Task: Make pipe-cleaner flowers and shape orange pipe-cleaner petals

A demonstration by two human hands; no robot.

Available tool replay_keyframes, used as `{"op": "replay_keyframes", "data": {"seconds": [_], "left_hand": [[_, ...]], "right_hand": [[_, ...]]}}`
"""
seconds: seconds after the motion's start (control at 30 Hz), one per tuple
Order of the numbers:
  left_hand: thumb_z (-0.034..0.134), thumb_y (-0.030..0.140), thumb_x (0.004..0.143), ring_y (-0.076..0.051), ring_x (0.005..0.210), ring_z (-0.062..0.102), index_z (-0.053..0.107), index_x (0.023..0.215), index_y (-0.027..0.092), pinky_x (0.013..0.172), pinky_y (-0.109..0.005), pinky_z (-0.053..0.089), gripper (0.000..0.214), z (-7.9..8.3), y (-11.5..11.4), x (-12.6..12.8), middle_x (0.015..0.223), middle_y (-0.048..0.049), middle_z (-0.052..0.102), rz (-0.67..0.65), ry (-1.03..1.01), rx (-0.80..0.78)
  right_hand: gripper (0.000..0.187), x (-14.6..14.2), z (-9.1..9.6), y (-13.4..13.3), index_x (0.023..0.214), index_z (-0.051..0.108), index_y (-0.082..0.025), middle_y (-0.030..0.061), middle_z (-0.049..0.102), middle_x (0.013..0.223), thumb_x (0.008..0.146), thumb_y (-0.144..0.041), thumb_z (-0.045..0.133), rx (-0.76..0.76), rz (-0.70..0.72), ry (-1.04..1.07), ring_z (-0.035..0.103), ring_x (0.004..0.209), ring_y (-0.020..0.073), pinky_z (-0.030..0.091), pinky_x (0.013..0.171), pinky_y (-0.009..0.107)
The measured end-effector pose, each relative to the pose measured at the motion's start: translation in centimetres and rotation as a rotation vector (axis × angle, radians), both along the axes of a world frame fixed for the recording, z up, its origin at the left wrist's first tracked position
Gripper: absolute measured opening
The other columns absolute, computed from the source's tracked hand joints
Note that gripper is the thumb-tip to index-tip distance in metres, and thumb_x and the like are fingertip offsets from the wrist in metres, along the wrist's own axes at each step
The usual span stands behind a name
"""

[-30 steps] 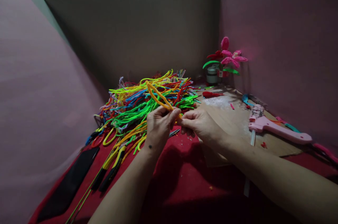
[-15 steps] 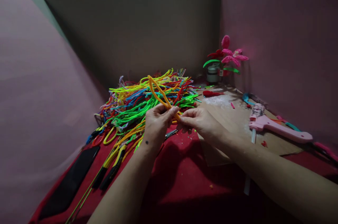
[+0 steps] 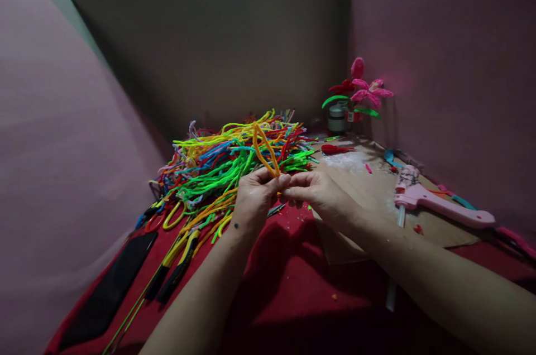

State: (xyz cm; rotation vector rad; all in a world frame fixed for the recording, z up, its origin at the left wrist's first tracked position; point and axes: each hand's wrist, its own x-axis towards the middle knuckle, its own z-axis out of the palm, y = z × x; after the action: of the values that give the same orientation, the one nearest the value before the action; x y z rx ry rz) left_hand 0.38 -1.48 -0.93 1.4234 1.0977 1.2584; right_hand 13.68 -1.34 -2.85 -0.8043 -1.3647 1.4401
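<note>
An orange pipe cleaner [image 3: 272,158], bent into a narrow pointed loop, rises from between my fingertips. My left hand [image 3: 256,198] is closed, pinching the base of the loop between thumb and fingers. Touching it, my right hand [image 3: 318,193] is closed in a pinch at the lower end of the same pipe cleaner; the ends are hidden by the fingers. Right behind the hands lies a large heap of pipe cleaners [image 3: 221,171] in green, yellow, orange, red and blue.
Yellow-and-black pliers [image 3: 180,265] and a black phone [image 3: 111,288] lie on the red cloth [image 3: 293,299] at left. At right, a pink glue gun [image 3: 448,207] rests on brown cardboard [image 3: 355,193]. Pink fuzzy flowers [image 3: 371,90] stand behind, by a grey container [image 3: 338,118].
Both hands have drawn closer together, the left moving slightly right. The orange loop has shifted right, and its lower end is now covered by the fingers.
</note>
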Motion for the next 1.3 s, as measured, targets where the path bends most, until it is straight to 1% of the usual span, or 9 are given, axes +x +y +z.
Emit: {"op": "replay_keyframes", "data": {"seconds": [0.07, 0.23, 0.33, 0.43, 0.6, 0.83, 1.0, 1.17, 1.3], "left_hand": [[0.07, 0.03, 0.064, -0.003, 0.04, 0.037, 0.058, 0.062, 0.011, 0.039, -0.017, 0.026, 0.022, 0.0, 0.1, -0.1, 0.047, 0.004, 0.048, -0.026, -0.041, -0.04], [0.07, 0.028, 0.063, -0.002, 0.035, 0.027, 0.052, 0.065, 0.015, 0.036, -0.016, 0.02, 0.023, 0.5, 0.4, -0.5, 0.042, 0.009, 0.036, 0.034, -0.194, -0.072], [0.069, 0.028, 0.065, -0.002, 0.034, 0.027, 0.053, 0.066, 0.014, 0.035, -0.016, 0.021, 0.022, 0.6, 0.5, -0.7, 0.043, 0.0084, 0.037, 0.024, -0.163, -0.065], [0.068, 0.028, 0.067, -0.002, 0.035, 0.03, 0.054, 0.069, 0.013, 0.036, -0.016, 0.022, 0.02, 0.5, 0.5, -0.6, 0.044, 0.0075, 0.04, 0.003, -0.123, -0.059], [0.068, 0.027, 0.067, -0.002, 0.034, 0.03, 0.054, 0.067, 0.013, 0.035, -0.016, 0.021, 0.02, 0.3, 0.4, -0.4, 0.043, 0.0071, 0.041, -0.004, -0.083, -0.058], [0.068, 0.029, 0.068, -0.002, 0.034, 0.033, 0.055, 0.066, 0.014, 0.035, -0.016, 0.021, 0.02, 0.2, 0.4, -0.4, 0.043, 0.0069, 0.043, -0.024, -0.059, -0.056], [0.067, 0.03, 0.068, -0.003, 0.034, 0.034, 0.054, 0.065, 0.014, 0.035, -0.016, 0.023, 0.021, 0.0, 0.4, -0.4, 0.043, 0.0067, 0.044, -0.027, -0.041, -0.04], [0.064, 0.032, 0.071, -0.004, 0.033, 0.036, 0.054, 0.06, 0.013, 0.033, -0.017, 0.024, 0.024, 0.1, 0.4, -0.6, 0.043, 0.0044, 0.047, -0.024, 0.055, 0.001], [0.065, 0.03, 0.07, -0.004, 0.036, 0.038, 0.058, 0.063, 0.012, 0.035, -0.017, 0.027, 0.02, 0.3, 0.6, -1.1, 0.05, 0.0023, 0.053, -0.087, 0.048, 0.007]], "right_hand": [[0.014, 0.0, 0.0, 0.0, 0.053, 0.061, -0.014, -0.0006, 0.057, 0.051, 0.061, -0.025, 0.064, -0.022, -0.019, -0.007, 0.044, 0.049, 0.0082, 0.033, 0.053, 0.025], [0.013, 0.0, -0.2, 0.0, 0.05, 0.062, -0.015, 0.0007, 0.058, 0.048, 0.06, -0.023, 0.064, -0.053, 0.006, -0.062, 0.044, 0.047, 0.0093, 0.033, 0.052, 0.026], [0.013, 0.1, -0.2, 0.0, 0.052, 0.064, -0.014, 0.0, 0.056, 0.048, 0.061, -0.023, 0.063, -0.019, 0.031, -0.082, 0.042, 0.048, 0.009, 0.031, 0.051, 0.026], [0.014, 0.2, 0.0, -0.1, 0.051, 0.063, -0.014, -0.002, 0.051, 0.046, 0.061, -0.024, 0.062, -0.019, 0.036, -0.055, 0.037, 0.047, 0.0079, 0.027, 0.05, 0.025], [0.012, 0.1, 0.1, -0.1, 0.047, 0.059, -0.014, -0.0037, 0.046, 0.044, 0.059, -0.017, 0.06, -0.032, 0.008, 0.021, 0.033, 0.047, 0.0067, 0.022, 0.049, 0.025], [0.017, -0.1, 0.1, -0.2, 0.044, 0.052, -0.015, -0.0049, 0.042, 0.041, 0.057, -0.02, 0.061, -0.11, 0.058, 0.073, 0.029, 0.042, 0.0052, 0.017, 0.046, 0.025], [0.016, -0.1, 0.1, -0.3, 0.044, 0.052, -0.015, -0.0045, 0.043, 0.04, 0.059, -0.019, 0.058, -0.078, 0.032, 0.048, 0.031, 0.041, 0.0057, 0.02, 0.045, 0.025], [0.015, -0.1, -0.7, 0.4, 0.047, 0.055, -0.015, -0.0034, 0.046, 0.043, 0.061, -0.019, 0.057, -0.058, 0.024, 0.077, 0.033, 0.043, 0.0062, 0.021, 0.045, 0.025], [0.013, 0.0, -0.9, 0.7, 0.05, 0.059, -0.013, -0.0016, 0.05, 0.046, 0.061, -0.021, 0.059, -0.064, -0.006, 0.088, 0.036, 0.044, 0.0067, 0.022, 0.046, 0.025]]}}
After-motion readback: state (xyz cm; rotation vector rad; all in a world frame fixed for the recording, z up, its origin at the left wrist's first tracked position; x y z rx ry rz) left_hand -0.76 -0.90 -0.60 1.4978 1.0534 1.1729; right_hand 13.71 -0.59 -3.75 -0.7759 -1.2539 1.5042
